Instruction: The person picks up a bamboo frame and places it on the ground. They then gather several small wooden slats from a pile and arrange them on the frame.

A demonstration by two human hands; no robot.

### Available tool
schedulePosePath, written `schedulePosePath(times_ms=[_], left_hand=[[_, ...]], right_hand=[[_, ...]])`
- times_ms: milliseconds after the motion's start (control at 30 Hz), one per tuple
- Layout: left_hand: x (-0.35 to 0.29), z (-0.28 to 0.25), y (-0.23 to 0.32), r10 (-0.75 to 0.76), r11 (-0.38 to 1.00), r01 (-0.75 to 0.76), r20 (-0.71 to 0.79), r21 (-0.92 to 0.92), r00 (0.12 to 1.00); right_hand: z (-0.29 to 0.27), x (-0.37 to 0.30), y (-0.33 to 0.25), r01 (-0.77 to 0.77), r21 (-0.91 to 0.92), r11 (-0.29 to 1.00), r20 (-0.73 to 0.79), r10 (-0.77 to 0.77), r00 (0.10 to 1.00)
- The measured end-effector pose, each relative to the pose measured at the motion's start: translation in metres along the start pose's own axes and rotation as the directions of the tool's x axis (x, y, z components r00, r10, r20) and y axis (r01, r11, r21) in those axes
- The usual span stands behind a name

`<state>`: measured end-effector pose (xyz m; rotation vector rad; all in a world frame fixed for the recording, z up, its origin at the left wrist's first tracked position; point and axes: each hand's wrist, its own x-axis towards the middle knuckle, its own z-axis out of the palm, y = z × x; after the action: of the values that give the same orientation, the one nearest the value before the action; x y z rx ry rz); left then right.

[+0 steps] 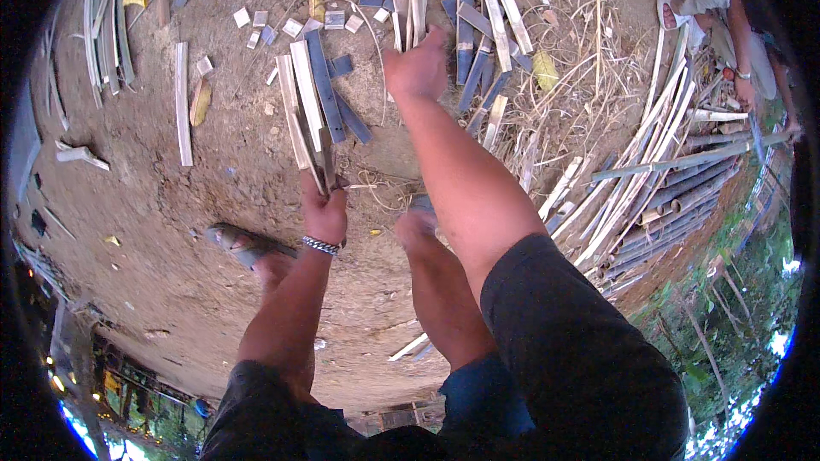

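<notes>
My left hand [325, 213] is clenched round a fan of flat bamboo slats [309, 107], pale or blue-grey; my right hand [418, 64] closes on more slats [408, 13] lying on the dirt [171, 230] ahead. Best to take them near the ends, faces stacked flat, so the stiff, splintery strips don't splay.

Flat split bamboo slats [312, 90]: pale cream on the cut faces, dark blue-grey on the outer skin. Bare earth floor [196, 230]: dull brown. Beaded metal bracelet [321, 245]: silver. Short sleeves [581, 350]: black. Long bamboo poles [675, 179]: grey-green and tan. Dry leaf [545, 70]: yellow.
</notes>
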<state>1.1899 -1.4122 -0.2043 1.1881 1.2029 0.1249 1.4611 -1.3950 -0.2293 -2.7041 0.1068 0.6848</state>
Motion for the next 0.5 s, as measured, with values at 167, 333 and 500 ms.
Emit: schedulePosePath(times_ms=[167, 333, 500], left_hand=[[0.020, -0.014, 0.051, 0.102, 0.994, -0.104, 0.101, 0.020, 0.990], [0.031, -0.013, 0.129, -0.079, 0.997, 0.082, 0.134, -0.015, 0.988], [0.022, -0.002, 0.142, 0.090, 0.965, -0.046, 0.162, -0.260, 0.983]], right_hand=[[-0.010, -0.008, 0.035, 0.215, 0.095, 0.972, -0.070, -0.209, 0.976], [-0.057, -0.077, 0.022, 0.341, 0.412, 0.845, -0.034, -0.360, 0.932], [-0.090, -0.144, 0.002, 0.383, 0.516, 0.766, 0.444, -0.621, 0.645]])
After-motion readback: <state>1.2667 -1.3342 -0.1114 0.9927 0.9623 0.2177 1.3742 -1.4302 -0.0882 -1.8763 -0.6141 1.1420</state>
